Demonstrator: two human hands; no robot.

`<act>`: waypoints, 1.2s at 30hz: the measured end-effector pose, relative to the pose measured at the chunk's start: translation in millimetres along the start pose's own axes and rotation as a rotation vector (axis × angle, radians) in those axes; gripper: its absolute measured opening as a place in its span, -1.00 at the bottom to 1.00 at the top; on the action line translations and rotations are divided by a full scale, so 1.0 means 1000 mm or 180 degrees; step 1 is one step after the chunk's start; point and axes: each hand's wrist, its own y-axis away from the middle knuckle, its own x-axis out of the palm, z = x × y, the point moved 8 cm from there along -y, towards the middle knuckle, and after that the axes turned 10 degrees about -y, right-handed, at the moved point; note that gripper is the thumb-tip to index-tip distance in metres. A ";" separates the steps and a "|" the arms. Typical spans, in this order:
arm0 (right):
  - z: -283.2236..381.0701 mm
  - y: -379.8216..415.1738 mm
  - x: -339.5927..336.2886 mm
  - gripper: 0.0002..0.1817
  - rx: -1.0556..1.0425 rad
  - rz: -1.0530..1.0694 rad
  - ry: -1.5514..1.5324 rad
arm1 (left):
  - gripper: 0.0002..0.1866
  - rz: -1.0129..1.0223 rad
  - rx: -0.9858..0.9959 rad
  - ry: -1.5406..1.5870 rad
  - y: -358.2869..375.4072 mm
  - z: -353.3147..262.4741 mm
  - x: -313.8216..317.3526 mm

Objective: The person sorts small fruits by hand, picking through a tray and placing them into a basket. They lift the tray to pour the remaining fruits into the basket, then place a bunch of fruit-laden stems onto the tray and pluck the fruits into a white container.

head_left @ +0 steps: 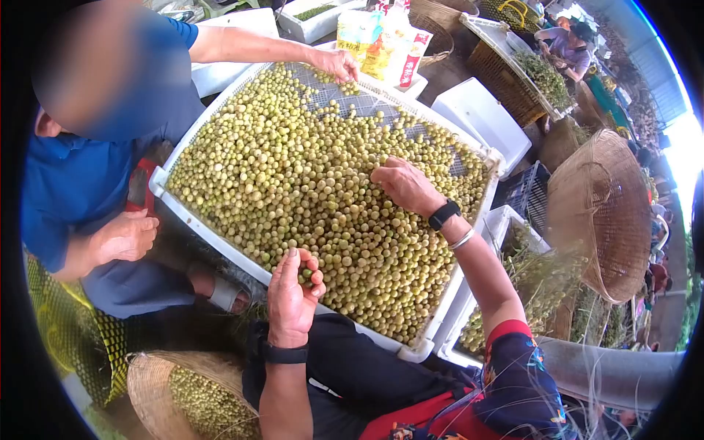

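A white-rimmed mesh tray [242, 265] lies in front of me, holding a thick layer of small round yellow-green fruits [323, 172]. My left hand [292, 297] is raised over the tray's near edge, palm up. Its fingers curl around a few of the green fruits, which show between thumb and fingers. Over the tray's right half, my right hand [407, 185] points down with its fingers pinched together at the surface of the fruits. What is between those fingertips is mostly hidden. Dark bands circle both wrists.
Across on the left, a person in a blue shirt [81, 191] has one hand [337, 64] on the tray's far end. A basket of fruits [150, 381] stands below left. White foam boxes [480, 121], rice bags [381, 44] and a large woven basket [598, 213] surround the tray.
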 end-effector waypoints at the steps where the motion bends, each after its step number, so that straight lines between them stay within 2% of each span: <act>1: -0.004 0.002 0.005 -0.93 0.0039 0.0000 0.0189 | -0.78 0.0025 -0.0028 -0.0027 -0.001 0.002 0.001; 4: -0.011 -0.001 0.017 -0.95 0.0276 -0.0115 0.0249 | -0.78 0.0027 -0.0054 -0.0104 -0.002 0.005 0.004; 10: -0.013 -0.007 0.036 -0.87 0.0773 -0.0159 0.0706 | -0.78 0.0103 -0.0136 -0.0183 -0.005 0.009 0.011; 13: -0.009 -0.010 0.040 -0.84 0.0656 -0.0390 0.0768 | -0.78 0.0154 -0.0131 -0.0170 -0.006 0.011 0.012; 17: -0.009 -0.015 0.048 -0.85 0.0653 -0.0156 0.0935 | -0.79 0.0150 -0.0121 -0.0181 -0.007 0.012 0.012; 19: -0.008 -0.015 0.046 -0.88 0.0546 -0.0241 0.0945 | -0.79 0.0103 -0.0135 -0.0154 -0.010 0.015 0.012; 21: -0.014 -0.012 0.045 -0.92 0.0682 -0.0086 0.0662 | -0.78 0.0109 -0.0213 -0.0187 -0.011 0.021 0.013; 23: -0.021 -0.008 0.035 -0.85 0.0781 -0.0121 -0.0014 | -0.78 0.0125 -0.0238 -0.0178 -0.010 0.023 0.015; 25: -0.025 0.001 0.034 -0.78 0.1231 0.0139 -0.2528 | -0.78 0.0205 -0.0253 -0.0213 -0.010 0.023 0.021; 27: -0.007 0.014 0.026 -0.74 0.1370 -0.0021 -0.3736 | -0.77 0.0243 -0.0263 -0.0244 -0.013 0.026 0.021; 28: 0.009 0.016 0.022 -0.74 0.1343 -0.0077 -0.3914 | -0.75 0.0245 -0.0300 -0.0202 -0.016 0.030 0.022; 29: 0.016 0.020 0.025 -0.77 0.1365 0.0167 -0.3753 | -0.73 0.0240 -0.0333 -0.0160 -0.017 0.033 0.022; 31: 0.067 0.019 0.031 -0.79 0.0702 0.0789 -0.3496 | -0.69 0.0026 -0.0430 -0.0227 -0.017 0.033 0.029; 33: 0.106 0.011 0.034 -0.80 -0.0352 0.1323 -0.2200 | -0.67 -0.0360 -0.0759 0.0171 -0.018 0.042 0.030; 34: 0.106 -0.003 0.030 -0.81 -0.0711 0.0974 -0.1755 | -0.69 -0.0152 -0.0858 0.0226 -0.024 0.050 0.027; 35: 0.081 -0.021 0.029 -0.81 -0.0080 0.0842 -0.1464 | -0.69 -0.0133 -0.0859 0.0206 -0.028 0.057 0.021; 36: 0.063 -0.043 0.016 -0.80 -0.0420 -0.0045 -0.0909 | -0.71 0.0116 -0.0731 0.0036 -0.029 0.056 0.023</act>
